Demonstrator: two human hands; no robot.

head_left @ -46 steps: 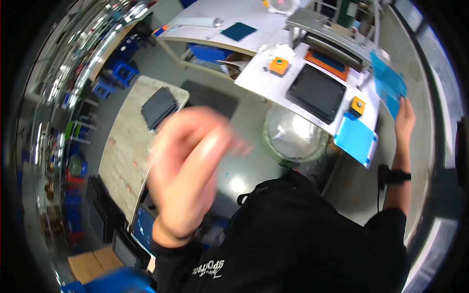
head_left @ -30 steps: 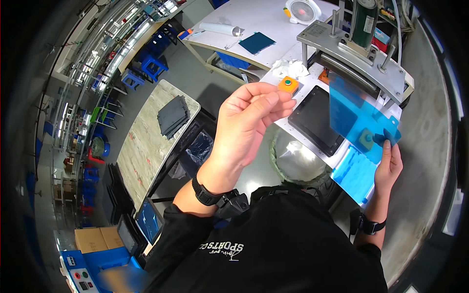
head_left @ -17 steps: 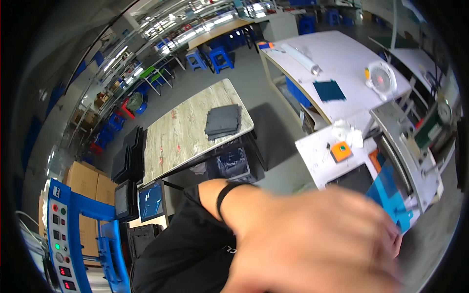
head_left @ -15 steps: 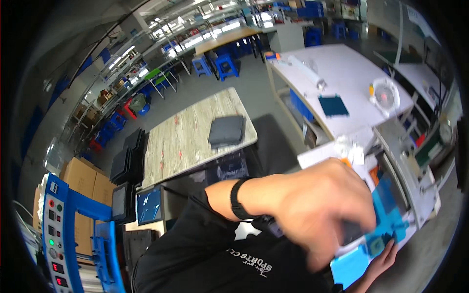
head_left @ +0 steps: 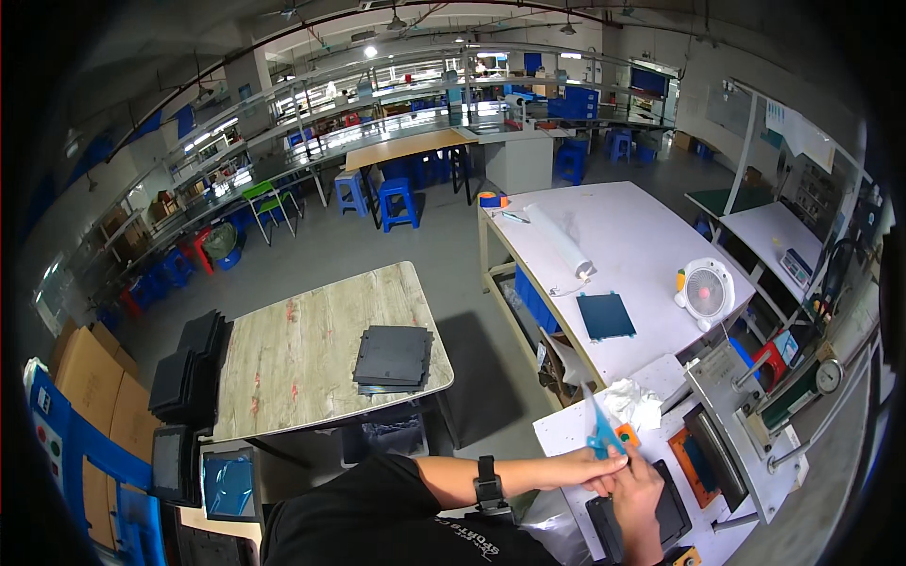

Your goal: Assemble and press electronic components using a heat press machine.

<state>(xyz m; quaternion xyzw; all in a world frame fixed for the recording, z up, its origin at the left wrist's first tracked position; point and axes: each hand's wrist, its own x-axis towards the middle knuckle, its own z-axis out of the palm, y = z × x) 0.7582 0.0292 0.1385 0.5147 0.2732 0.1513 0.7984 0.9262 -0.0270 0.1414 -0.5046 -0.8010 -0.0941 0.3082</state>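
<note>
Both my hands meet over the worktop at the lower right. My left hand (head_left: 574,468), with a watch on its wrist, comes in from the left, its fingers closed at the base of a translucent blue film (head_left: 605,432). My right hand (head_left: 638,489) is pressed against it from the right, fingers also closed around the film's lower end. The film stands up narrow and folded above the fingertips. Under my hands lies a black rectangular tray (head_left: 672,509), partly covered by the right hand and forearm.
Beside the tray stands a press with an orange block (head_left: 694,469) and a gauge (head_left: 829,377). Crumpled white cloth (head_left: 634,404) lies behind my hands. A white table holds a fan (head_left: 705,292) and a dark sheet (head_left: 606,317). Black panels (head_left: 393,357) are stacked on the wooden table.
My left hand has moved down and away from the camera to meet my right hand. The blue film, spread wide before, is now bunched narrow between them. The head view has turned and lifted.
</note>
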